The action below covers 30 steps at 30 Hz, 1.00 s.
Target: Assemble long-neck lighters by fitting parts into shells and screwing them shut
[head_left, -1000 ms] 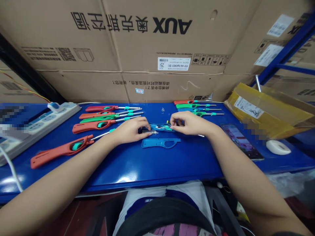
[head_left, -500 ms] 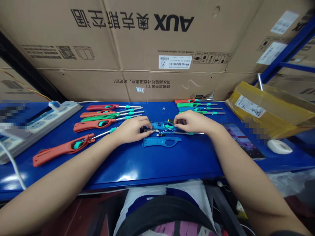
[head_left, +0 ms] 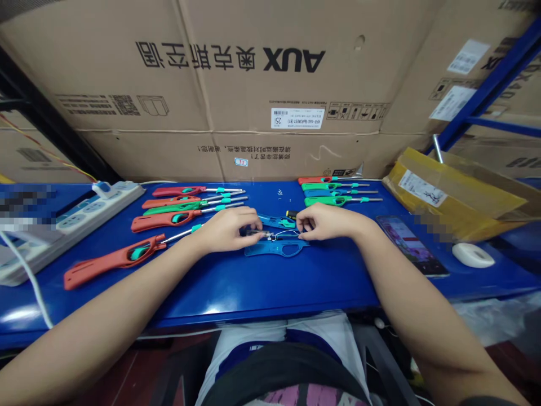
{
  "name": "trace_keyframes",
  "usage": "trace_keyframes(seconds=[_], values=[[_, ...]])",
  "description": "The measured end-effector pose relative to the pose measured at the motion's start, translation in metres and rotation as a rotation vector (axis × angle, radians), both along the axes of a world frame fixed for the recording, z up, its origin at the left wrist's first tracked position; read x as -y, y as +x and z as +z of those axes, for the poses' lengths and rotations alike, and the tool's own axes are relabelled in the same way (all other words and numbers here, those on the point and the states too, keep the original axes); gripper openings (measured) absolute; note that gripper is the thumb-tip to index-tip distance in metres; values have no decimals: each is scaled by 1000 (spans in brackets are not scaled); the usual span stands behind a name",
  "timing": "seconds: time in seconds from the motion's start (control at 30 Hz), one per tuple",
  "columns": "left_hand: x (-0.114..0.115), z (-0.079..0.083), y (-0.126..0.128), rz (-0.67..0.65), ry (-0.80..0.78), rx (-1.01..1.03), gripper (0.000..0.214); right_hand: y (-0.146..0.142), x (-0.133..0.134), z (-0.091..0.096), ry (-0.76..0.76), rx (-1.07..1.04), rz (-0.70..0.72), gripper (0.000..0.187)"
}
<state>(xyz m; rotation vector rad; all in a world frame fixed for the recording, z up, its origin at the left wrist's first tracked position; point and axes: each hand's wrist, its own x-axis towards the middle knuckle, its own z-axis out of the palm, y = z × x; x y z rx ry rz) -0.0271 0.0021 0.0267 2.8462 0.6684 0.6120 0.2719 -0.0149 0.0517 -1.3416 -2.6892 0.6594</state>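
My left hand is closed in a pinch on a dark, partly clear fuel tank, which has a thin white wire leading from it. The fingertips of my right hand are pressed together at the other end of that wire, where the lighter's metal tube seems to begin; most of the tube is hidden. Directly below lies one blue lighter shell half, hollow side up. The other blue shell half, with a turquoise trigger, lies just behind. A black-and-yellow tool end shows beside my right fingers.
Several assembled lighters, red and green, lie at left; more lighters lie at back right. A power strip is at far left. A phone, a white mouse and a yellow-taped box are at right.
The fuel tank and wire have moved toward me, over the nearer blue shell half. My right hand has come down from the farther half to the tube. The view has tilted slightly.
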Motion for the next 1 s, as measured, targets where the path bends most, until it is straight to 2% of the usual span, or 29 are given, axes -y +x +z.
trace_keyframes(seconds=[0.1,0.3,0.67,0.87,1.0], values=[[3,-1,3,-48,-26,-41,28,-2,0,-3,30,3,10,4],[8,-2,6,-77,-32,-82,32,-5,2,-2,119,-1,37,8],[8,-3,6,-66,-64,-101,28,-1,9,12,9,129,-104,5],[8,-2,7,-60,-44,-102,28,-3,11,14,54,81,-53,8],[10,1,7,6,-7,-71,27,-6,12,15,47,-4,-10,9]])
